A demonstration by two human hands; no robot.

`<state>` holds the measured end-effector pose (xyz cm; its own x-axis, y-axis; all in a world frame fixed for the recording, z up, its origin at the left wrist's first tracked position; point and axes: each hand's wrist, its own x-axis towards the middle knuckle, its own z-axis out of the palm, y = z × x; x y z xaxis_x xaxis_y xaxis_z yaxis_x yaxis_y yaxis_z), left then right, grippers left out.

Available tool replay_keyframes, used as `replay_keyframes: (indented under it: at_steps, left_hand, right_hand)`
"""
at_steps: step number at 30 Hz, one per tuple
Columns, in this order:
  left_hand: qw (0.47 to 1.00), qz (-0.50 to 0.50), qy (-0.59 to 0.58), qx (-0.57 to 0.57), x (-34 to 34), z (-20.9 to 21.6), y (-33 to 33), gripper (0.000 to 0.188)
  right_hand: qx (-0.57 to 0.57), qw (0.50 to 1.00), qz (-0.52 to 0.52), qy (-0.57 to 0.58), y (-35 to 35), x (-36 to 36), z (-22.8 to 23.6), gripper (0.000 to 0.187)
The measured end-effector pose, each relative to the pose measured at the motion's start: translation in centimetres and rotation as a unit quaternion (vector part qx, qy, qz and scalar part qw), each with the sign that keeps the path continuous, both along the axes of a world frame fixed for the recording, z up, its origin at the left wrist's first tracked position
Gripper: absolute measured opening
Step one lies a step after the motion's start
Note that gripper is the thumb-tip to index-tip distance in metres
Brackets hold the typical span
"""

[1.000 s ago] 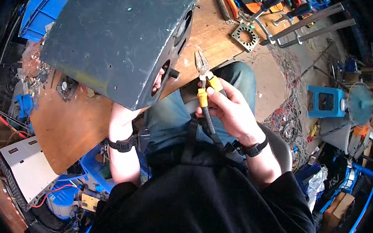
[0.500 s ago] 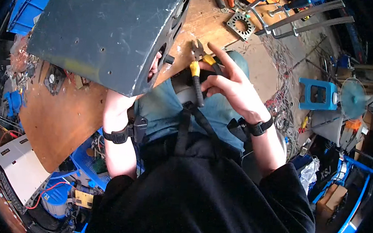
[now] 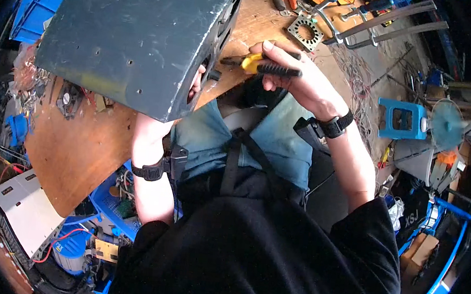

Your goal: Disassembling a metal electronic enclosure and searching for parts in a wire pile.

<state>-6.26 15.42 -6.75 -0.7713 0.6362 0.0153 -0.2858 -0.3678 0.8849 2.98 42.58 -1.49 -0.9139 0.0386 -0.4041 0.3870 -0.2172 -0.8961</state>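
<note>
A: How are the surface and the room laid out?

B: A brown, stained wooden workbench (image 3: 78, 150) is spread across the upper left. Near its far right edge, a square grey metal plate with a ring of slots (image 3: 296, 31) is laid. To the right, thin tangled wires (image 3: 357, 104) are strewn over the floor, and a small blue plastic stool (image 3: 417, 121) is placed beside a round fan (image 3: 446, 125).

A: And the containers?

B: Below the bench, a blue plastic basket (image 3: 107, 212) is filled with jumbled parts. Over the bench, a scuffed, dark grey metal casing (image 3: 139, 32) is seen, its right side pierced by openings.

A: How are the fingers set?

B: The left hand (image 3: 196, 81) is tucked inside the casing. Its fingers are glimpsed through the nearest opening; whether anything is gripped cannot be told. A pair of steel pliers with yellow-and-black handles (image 3: 250, 64) is held in the right hand (image 3: 302, 77), fingers and thumb closed around it. The pliers' nose is pointed left, toward the casing's pierced side; whether it is touched cannot be made out.
</note>
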Motion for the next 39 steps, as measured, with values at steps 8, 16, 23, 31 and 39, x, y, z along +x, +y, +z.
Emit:
replay_keyframes:
  at_steps: [8, 16, 23, 31, 39]
  left_hand:
    - [0.998, 0.016, -0.063, -0.015, 0.2, 0.6, 0.4, 0.036]
    - [0.999, 0.016, -0.037, -0.01, 0.1, 0.7, 0.3, 0.035]
    - [0.998, -0.008, -0.054, -0.038, -0.4, -0.1, -0.3, 0.024]
    - [0.998, -0.027, -0.056, -0.026, -0.5, 0.1, -0.2, 0.022]
    - [0.998, 0.009, -0.052, -0.04, 0.0, 0.0, 0.0, 0.035]
  right_hand:
    - [0.129, 0.976, -0.126, 0.121, -1.1, -2.7, -2.8, 0.026]
    - [0.222, 0.88, -0.274, 0.317, -3.3, -4.0, -4.9, 0.052]
    - [0.429, 0.796, -0.246, 0.35, -3.5, -4.0, -5.4, 0.033]
    - [0.102, 0.954, -0.194, 0.207, -3.6, -3.2, -4.4, 0.026]
    - [0.063, 0.984, -0.103, 0.135, -3.3, -2.7, -2.4, 0.036]
